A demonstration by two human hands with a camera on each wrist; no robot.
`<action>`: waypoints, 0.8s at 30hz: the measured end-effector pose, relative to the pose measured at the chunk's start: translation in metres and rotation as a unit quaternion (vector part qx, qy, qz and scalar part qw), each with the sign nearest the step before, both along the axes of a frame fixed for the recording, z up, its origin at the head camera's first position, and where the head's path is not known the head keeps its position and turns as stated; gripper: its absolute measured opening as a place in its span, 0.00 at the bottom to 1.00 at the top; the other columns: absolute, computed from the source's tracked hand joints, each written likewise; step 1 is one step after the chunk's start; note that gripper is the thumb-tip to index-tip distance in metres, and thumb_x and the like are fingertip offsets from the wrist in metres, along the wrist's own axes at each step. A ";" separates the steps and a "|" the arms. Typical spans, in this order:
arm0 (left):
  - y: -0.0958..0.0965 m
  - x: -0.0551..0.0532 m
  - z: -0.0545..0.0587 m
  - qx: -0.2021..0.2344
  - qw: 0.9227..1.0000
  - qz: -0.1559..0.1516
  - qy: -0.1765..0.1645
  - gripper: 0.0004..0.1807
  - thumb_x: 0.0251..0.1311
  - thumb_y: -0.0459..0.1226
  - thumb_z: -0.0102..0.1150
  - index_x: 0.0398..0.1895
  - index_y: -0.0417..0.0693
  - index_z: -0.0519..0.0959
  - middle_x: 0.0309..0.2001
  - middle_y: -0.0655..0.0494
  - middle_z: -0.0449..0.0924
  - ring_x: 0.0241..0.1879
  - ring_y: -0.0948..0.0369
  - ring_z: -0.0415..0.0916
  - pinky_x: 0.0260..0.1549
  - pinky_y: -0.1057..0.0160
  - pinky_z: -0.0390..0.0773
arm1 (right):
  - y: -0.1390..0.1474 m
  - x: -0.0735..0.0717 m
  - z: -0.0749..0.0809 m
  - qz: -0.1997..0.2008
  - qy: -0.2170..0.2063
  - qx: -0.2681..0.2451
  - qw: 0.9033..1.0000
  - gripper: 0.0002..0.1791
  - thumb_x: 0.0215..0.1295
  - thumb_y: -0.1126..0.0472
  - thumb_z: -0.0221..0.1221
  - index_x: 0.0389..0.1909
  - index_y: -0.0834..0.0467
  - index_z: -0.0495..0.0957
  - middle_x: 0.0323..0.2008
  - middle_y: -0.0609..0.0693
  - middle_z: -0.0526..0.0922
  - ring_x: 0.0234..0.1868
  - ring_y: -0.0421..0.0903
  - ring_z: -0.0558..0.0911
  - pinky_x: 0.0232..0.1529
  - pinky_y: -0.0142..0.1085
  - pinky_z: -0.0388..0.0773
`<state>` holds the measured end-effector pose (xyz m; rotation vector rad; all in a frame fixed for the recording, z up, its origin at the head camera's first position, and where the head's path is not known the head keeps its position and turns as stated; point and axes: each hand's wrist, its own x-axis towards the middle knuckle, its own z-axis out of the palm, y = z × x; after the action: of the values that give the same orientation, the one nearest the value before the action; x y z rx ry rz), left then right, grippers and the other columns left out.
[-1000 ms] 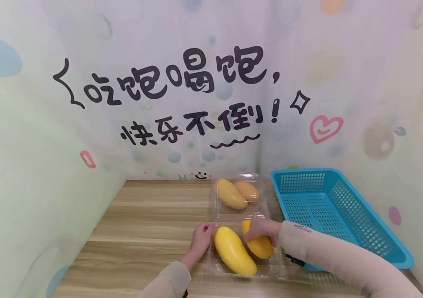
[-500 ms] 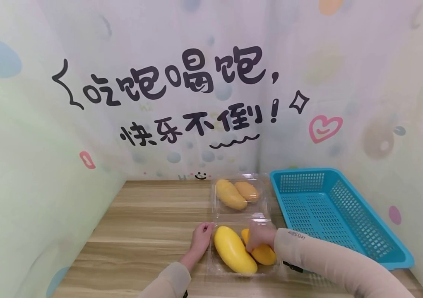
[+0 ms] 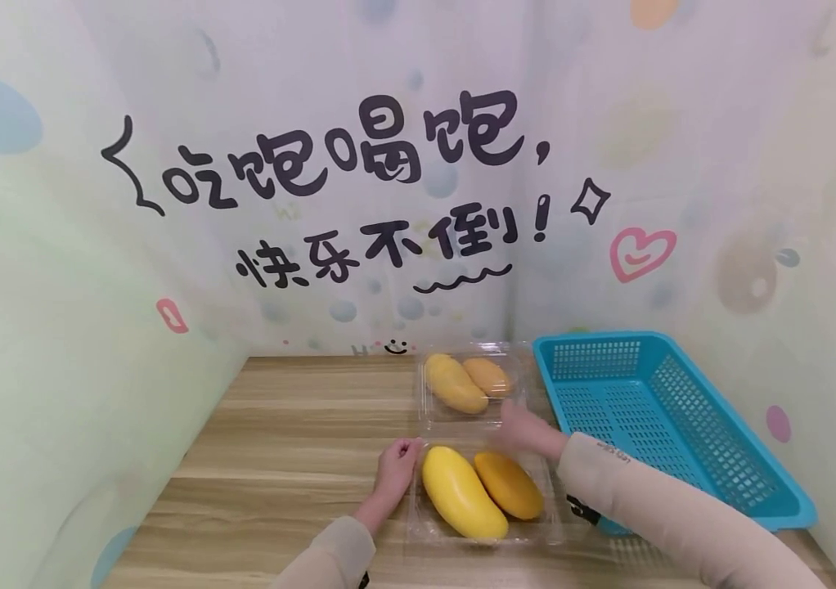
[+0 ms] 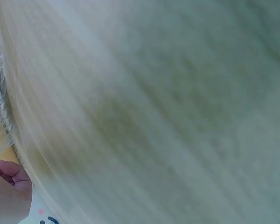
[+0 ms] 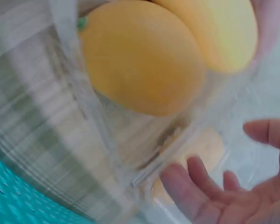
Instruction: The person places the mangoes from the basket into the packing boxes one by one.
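A clear plastic box holds two mangoes side by side: a long yellow mango on the left and a shorter orange mango on the right. At its left edge my left hand has curled fingers, with thumb and forefinger pinching the rim. In the left wrist view only part of this left hand shows. Blurred by motion, my right hand is over the box's back right part, holding nothing. In the right wrist view the fingers of my right hand are spread apart, clear of the orange mango.
Behind stands another clear box, also with two mangoes under clear plastic. A blue perforated basket stands to the right. The wood-grain table meets a printed cloth wall at the back and sides.
My right hand laid the orange mango in the near box, let go of it, and moved up and back. My left hand stays at the box's left edge.
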<state>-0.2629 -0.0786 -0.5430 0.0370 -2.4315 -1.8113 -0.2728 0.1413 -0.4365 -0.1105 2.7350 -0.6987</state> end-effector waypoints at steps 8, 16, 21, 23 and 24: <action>-0.004 0.000 0.001 -0.002 1.000 0.004 -0.001 0.18 0.62 0.43 0.53 0.24 0.37 0.73 0.17 0.60 0.65 0.16 0.70 0.61 0.18 0.72 0.64 | 0.020 -0.016 0.009 -0.070 0.059 -0.132 0.987 0.30 0.55 0.61 0.53 0.52 0.77 0.55 0.46 0.72 0.70 0.42 0.57 0.73 0.44 0.49 0.72; -0.013 0.000 -0.002 -0.003 1.000 0.023 0.005 0.17 0.62 0.42 0.53 0.23 0.37 0.73 0.16 0.61 0.64 0.16 0.70 0.61 0.18 0.72 0.64 | 0.020 -0.021 0.000 -0.152 0.062 -0.188 0.968 0.37 0.54 0.64 0.51 0.60 0.77 0.47 0.59 0.75 0.56 0.59 0.66 0.60 0.58 0.55 0.61; -0.019 0.001 -0.001 -0.009 0.999 0.034 0.008 0.17 0.62 0.42 0.53 0.21 0.37 0.71 0.16 0.61 0.64 0.17 0.68 0.61 0.19 0.71 0.64 | 0.017 -0.021 -0.009 -0.156 0.014 -0.258 0.953 0.40 0.56 0.65 0.48 0.64 0.76 0.39 0.62 0.75 0.50 0.60 0.66 0.59 0.57 0.55 0.62; -0.021 0.001 0.000 -0.008 0.999 0.033 0.009 0.17 0.62 0.41 0.53 0.21 0.38 0.72 0.16 0.61 0.64 0.17 0.67 0.61 0.19 0.71 0.64 | 0.016 -0.019 -0.012 -0.154 -0.007 -0.282 0.947 0.38 0.59 0.64 0.46 0.64 0.74 0.38 0.63 0.74 0.50 0.59 0.66 0.60 0.55 0.56 0.64; -0.022 0.001 0.000 -0.010 0.999 0.033 0.009 0.17 0.62 0.42 0.53 0.21 0.38 0.72 0.16 0.61 0.64 0.18 0.67 0.61 0.19 0.71 0.64 | 0.016 -0.018 -0.013 -0.152 -0.012 -0.288 0.945 0.36 0.62 0.63 0.44 0.64 0.74 0.39 0.62 0.73 0.51 0.59 0.66 0.60 0.54 0.57 0.64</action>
<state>-0.2618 -0.1002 -0.5427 0.0983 -2.4061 -1.7538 -0.2909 0.1573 -0.4496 0.1939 2.4583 -1.5576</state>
